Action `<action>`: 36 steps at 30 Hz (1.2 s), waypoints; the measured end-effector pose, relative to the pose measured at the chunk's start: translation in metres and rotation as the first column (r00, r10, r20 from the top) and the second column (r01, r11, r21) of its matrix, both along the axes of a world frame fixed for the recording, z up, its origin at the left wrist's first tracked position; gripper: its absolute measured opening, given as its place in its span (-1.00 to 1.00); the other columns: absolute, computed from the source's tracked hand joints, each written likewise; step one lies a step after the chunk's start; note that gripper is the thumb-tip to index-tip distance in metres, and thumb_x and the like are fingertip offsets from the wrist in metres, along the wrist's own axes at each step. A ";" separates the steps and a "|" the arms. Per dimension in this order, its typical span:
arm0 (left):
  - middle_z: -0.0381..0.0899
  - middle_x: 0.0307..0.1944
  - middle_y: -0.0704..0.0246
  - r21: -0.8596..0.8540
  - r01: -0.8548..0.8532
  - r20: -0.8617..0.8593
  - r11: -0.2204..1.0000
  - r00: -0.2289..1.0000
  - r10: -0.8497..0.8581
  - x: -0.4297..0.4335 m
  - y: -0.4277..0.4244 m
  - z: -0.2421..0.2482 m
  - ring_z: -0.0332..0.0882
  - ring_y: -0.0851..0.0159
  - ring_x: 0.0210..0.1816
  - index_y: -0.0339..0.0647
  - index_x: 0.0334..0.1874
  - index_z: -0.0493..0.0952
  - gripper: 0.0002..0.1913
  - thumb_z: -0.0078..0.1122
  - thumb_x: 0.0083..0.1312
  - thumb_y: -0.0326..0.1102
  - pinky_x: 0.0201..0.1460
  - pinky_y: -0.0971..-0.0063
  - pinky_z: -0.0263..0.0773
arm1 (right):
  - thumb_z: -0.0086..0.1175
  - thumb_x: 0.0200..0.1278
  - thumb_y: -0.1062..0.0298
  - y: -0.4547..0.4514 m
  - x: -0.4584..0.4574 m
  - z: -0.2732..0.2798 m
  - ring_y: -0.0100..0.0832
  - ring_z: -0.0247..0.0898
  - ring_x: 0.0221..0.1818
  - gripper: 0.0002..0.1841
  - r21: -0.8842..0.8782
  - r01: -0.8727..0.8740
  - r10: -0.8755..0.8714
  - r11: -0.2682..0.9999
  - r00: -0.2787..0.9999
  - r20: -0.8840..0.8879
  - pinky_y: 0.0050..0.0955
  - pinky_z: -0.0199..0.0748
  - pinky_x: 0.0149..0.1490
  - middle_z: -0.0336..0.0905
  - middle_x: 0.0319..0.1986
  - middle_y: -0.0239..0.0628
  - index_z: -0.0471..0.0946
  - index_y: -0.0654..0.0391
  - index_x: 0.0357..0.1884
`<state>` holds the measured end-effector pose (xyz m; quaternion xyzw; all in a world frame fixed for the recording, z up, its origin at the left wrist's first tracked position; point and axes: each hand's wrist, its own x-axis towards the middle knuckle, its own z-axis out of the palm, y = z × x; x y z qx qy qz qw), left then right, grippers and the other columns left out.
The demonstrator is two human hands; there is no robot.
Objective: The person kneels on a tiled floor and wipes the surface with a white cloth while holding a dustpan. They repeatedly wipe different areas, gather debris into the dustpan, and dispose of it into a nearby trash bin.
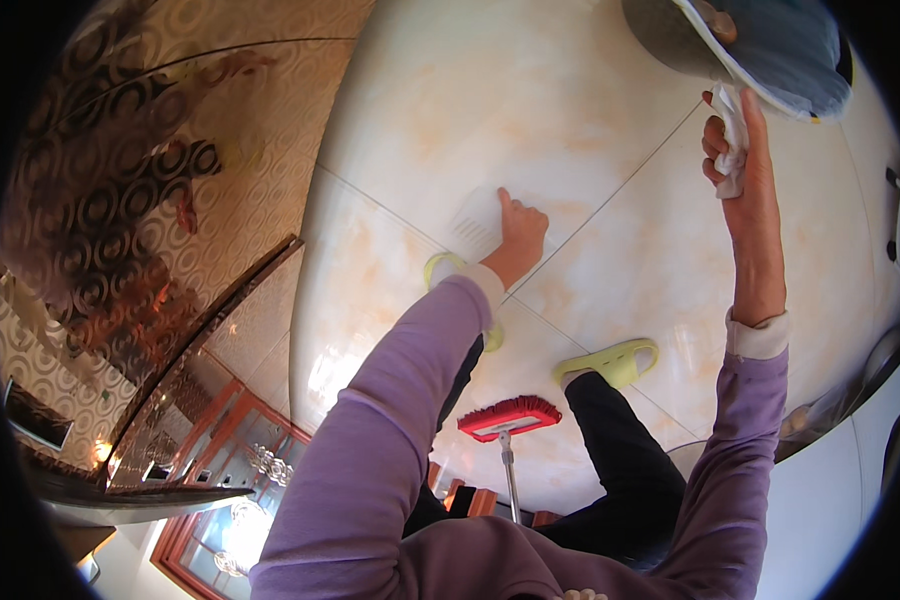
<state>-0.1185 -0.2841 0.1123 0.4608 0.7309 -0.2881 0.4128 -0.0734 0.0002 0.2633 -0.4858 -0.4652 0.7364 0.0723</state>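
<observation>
Toward the top right, my right hand (pixel 754 165) grips a wad of crumpled white tissue (pixel 732 142). Its fingertips are at the near rim of a grey waste bin (pixel 656 41) with a translucent plastic liner (pixel 784 56). A small brownish thing (pixel 720 24) shows inside the bin; what it is, I cannot tell. Near the middle, my left hand (pixel 523 229) has curled fingers and holds a thin see-through piece (pixel 474 221), seemingly plastic, with several slit-like lines. That piece lies over the pale floor tiles in view, so its outline is faint.
Between my feet is a red-fringed flat mop (pixel 510 418) with a metal handle (pixel 511 480). I wear yellow-green slippers (pixel 607 364). A glossy wall (pixel 187 180) with a ring pattern and reflections runs along the left. White furniture (pixel 825 487) stands at the lower right.
</observation>
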 end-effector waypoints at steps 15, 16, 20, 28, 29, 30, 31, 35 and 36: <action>0.68 -0.26 0.36 0.169 -0.267 -0.022 0.949 0.961 0.275 -0.034 -0.059 0.034 0.60 0.22 -0.05 0.05 -0.24 0.65 -0.78 0.09 0.11 -0.40 0.36 -0.02 0.03 | -0.09 0.37 0.03 0.055 -0.011 -0.011 -0.64 0.17 -0.65 -0.64 -0.574 -0.002 -0.087 0.819 0.988 -0.128 -0.61 0.13 -0.59 0.29 -0.67 -0.56 0.47 0.18 -0.26; 0.68 -0.28 0.36 0.244 -0.301 -0.039 0.922 0.947 0.320 -0.039 -0.085 0.053 0.60 0.22 -0.08 0.03 -0.22 0.64 -0.77 0.09 0.10 -0.39 0.30 0.01 0.09 | -0.11 0.37 0.04 0.050 -0.006 -0.014 -0.61 0.20 -0.66 -0.68 -0.570 0.101 -0.147 0.815 0.989 -0.035 -0.58 0.15 -0.60 0.29 -0.68 -0.54 0.46 0.11 -0.30; 0.67 -0.31 0.30 0.228 -0.518 -0.172 0.825 0.812 0.557 -0.049 -0.217 0.162 0.60 0.16 -0.18 0.01 -0.27 0.59 -0.82 0.09 0.07 -0.33 0.07 0.05 0.25 | -0.15 0.37 0.04 0.009 0.036 -0.009 -0.52 0.28 -0.67 -0.76 -0.467 0.226 -0.187 0.855 0.974 0.130 -0.51 0.19 -0.63 0.39 -0.63 -0.42 0.44 -0.06 -0.31; 0.63 -0.09 0.07 -0.179 -0.889 -0.279 0.421 0.456 0.845 0.056 -0.462 0.431 0.57 -0.07 0.03 -0.10 -0.09 0.50 -0.77 -0.03 0.24 -0.30 0.06 0.09 0.44 | -0.17 0.39 -0.06 -0.120 0.189 0.114 -0.48 0.36 -0.63 -0.62 -0.453 0.300 -0.026 0.839 0.855 0.518 -0.50 0.28 -0.60 0.49 -0.58 -0.37 0.50 0.04 -0.22; 0.62 -0.09 0.04 -0.135 -0.901 -0.217 0.413 0.433 0.875 0.073 -0.476 0.458 0.55 -0.09 0.03 -0.14 -0.09 0.50 -0.76 -0.03 0.22 -0.31 0.06 0.07 0.44 | -0.17 0.37 -0.15 -0.135 0.200 0.141 -0.47 0.37 -0.61 -0.62 -0.465 0.288 0.000 0.837 0.850 0.527 -0.47 0.32 -0.56 0.47 -0.57 -0.35 0.45 -0.05 -0.25; 0.60 -0.08 0.01 -0.144 -0.921 -0.204 0.361 0.385 0.900 0.089 -0.485 0.483 0.55 -0.10 0.03 -0.16 -0.09 0.49 -0.75 -0.04 0.20 -0.33 0.08 0.06 0.43 | -0.20 0.38 -0.19 -0.145 0.206 0.169 -0.46 0.37 -0.60 -0.61 -0.529 0.297 0.051 0.795 0.836 0.547 -0.46 0.33 -0.54 0.46 -0.56 -0.36 0.43 -0.07 -0.26; 0.59 -0.07 -0.02 -0.134 -0.946 -0.181 0.295 0.316 0.931 0.103 -0.494 0.506 0.53 -0.12 0.05 -0.18 -0.08 0.49 -0.72 -0.05 0.17 -0.37 0.09 0.08 0.43 | -0.23 0.39 -0.22 -0.158 0.209 0.198 -0.45 0.35 -0.61 -0.59 -0.576 0.350 0.041 0.739 0.830 0.557 -0.46 0.29 -0.56 0.44 -0.56 -0.36 0.41 -0.09 -0.26; 0.58 -0.07 -0.07 -0.061 -0.992 -0.124 0.106 0.113 0.986 0.141 -0.492 0.562 0.50 -0.14 0.07 -0.20 -0.07 0.49 -0.71 -0.04 0.13 -0.42 0.10 0.10 0.41 | -0.28 0.43 -0.20 -0.193 0.197 0.322 -0.45 0.20 -0.68 -0.60 -0.619 0.299 0.130 0.726 0.824 0.551 -0.45 0.11 -0.61 0.26 -0.69 -0.42 0.33 -0.13 -0.41; 0.57 -0.08 -0.08 -0.062 -0.996 -0.125 0.061 0.068 0.990 0.147 -0.490 0.572 0.50 -0.15 0.07 -0.21 -0.07 0.49 -0.70 -0.03 0.13 -0.43 0.10 0.10 0.41 | -0.28 0.43 -0.18 -0.202 0.192 0.351 -0.47 0.17 -0.69 -0.60 -0.602 0.276 0.136 0.749 0.826 0.547 -0.46 0.09 -0.61 0.23 -0.70 -0.44 0.32 -0.12 -0.43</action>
